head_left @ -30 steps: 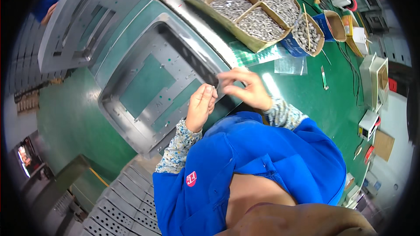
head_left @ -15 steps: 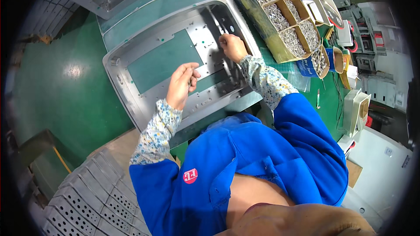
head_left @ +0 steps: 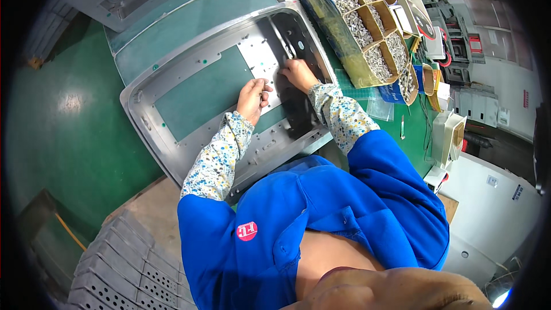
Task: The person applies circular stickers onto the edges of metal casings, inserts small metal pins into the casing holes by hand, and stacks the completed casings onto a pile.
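Observation:
A large grey metal housing [head_left: 150,116], shallow with rounded corners and a rectangular cutout in its floor, lies in front of me. My left hand [head_left: 252,101] hovers over its floor near the cutout, fingers curled in a pinch; anything between them is too small to make out. Toward the right inner wall, my right hand [head_left: 299,74] is closed, fingertips down by the floor. A slim shiny metal piece [head_left: 281,35] extends from just beyond those fingers along the wall; I cannot tell whether they grip it. Small studs and holes dot the floor.
A divided cardboard box [head_left: 338,40] of small metal fasteners stands to the right, beside a blue box [head_left: 392,93] with more. Another grey metal housing [head_left: 123,8] sits at the back left. Stacked perforated grey panels [head_left: 123,258] are at the lower left.
My left hand has moved slightly right and its fingers have curled in. The right hand has shifted a little nearer, still beside the right wall. The whole view has turned slightly.

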